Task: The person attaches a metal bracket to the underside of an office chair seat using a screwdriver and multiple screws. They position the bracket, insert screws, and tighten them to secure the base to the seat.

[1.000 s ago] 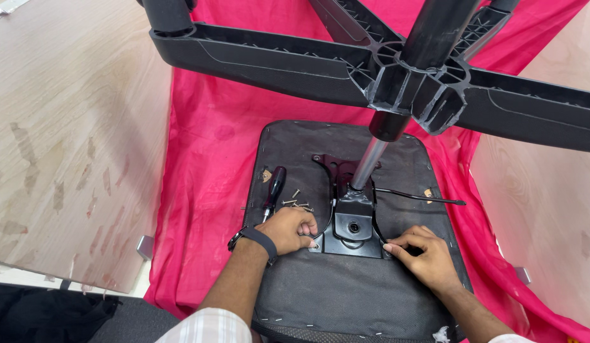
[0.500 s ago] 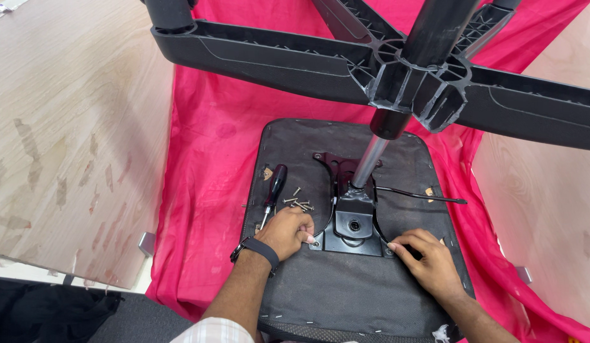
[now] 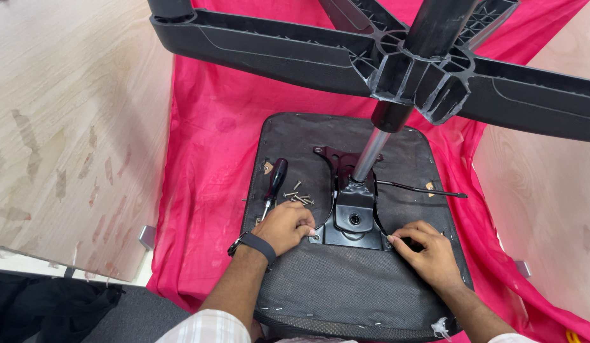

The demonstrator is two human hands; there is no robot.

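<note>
An office chair lies upside down: its dark seat underside faces up on a pink cloth. A black metal mounting plate sits in the seat's middle, with a chrome gas cylinder rising to the black star base. My left hand, a dark band on its wrist, pinches a screw at the plate's front left corner. My right hand pinches a screw at the plate's front right corner. A black-handled screwdriver and several loose screws lie beside the left hand.
A thin black lever rod sticks out right from the plate. Pale wood-look floor lies to the left and right of the cloth. The base's arms overhang the far half of the seat. Dark fabric lies at bottom left.
Both hands stay at the plate's front corners; the right hand has shifted slightly toward the near edge. The view has drifted a little.
</note>
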